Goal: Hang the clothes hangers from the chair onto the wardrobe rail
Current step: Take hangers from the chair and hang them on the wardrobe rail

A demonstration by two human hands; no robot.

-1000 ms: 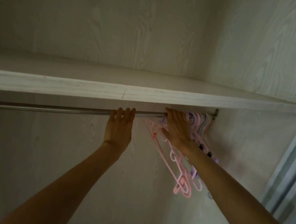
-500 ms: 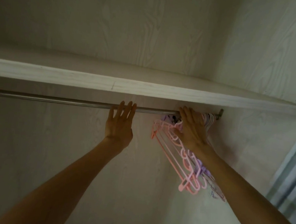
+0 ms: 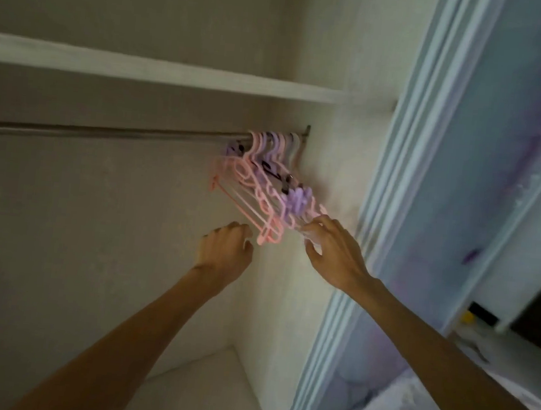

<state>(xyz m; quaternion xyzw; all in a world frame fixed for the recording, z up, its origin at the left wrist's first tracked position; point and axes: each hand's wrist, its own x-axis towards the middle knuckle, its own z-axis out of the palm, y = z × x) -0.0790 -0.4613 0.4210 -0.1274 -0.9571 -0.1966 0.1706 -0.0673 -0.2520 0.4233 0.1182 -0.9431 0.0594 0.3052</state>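
Note:
A bunch of pink and purple plastic hangers (image 3: 261, 189) hangs by its hooks at the right end of the metal wardrobe rail (image 3: 104, 132), tilted toward the side wall. My left hand (image 3: 225, 253) is just below and left of the bunch, fingers loosely curled and holding nothing, close to the lowest pink tip. My right hand (image 3: 334, 254) is at the bunch's lower right end, with spread fingertips touching the ends of the hangers. The chair is out of view.
A pale shelf (image 3: 143, 67) runs just above the rail. The wardrobe's side wall (image 3: 326, 164) is right behind the hangers. A light blue sliding door (image 3: 462, 190) stands at the right. The wardrobe's lower board (image 3: 195, 389) lies below.
Both hands have come down off the rail to the lower ends of the hangers. My view has swung right and down, showing the sliding door.

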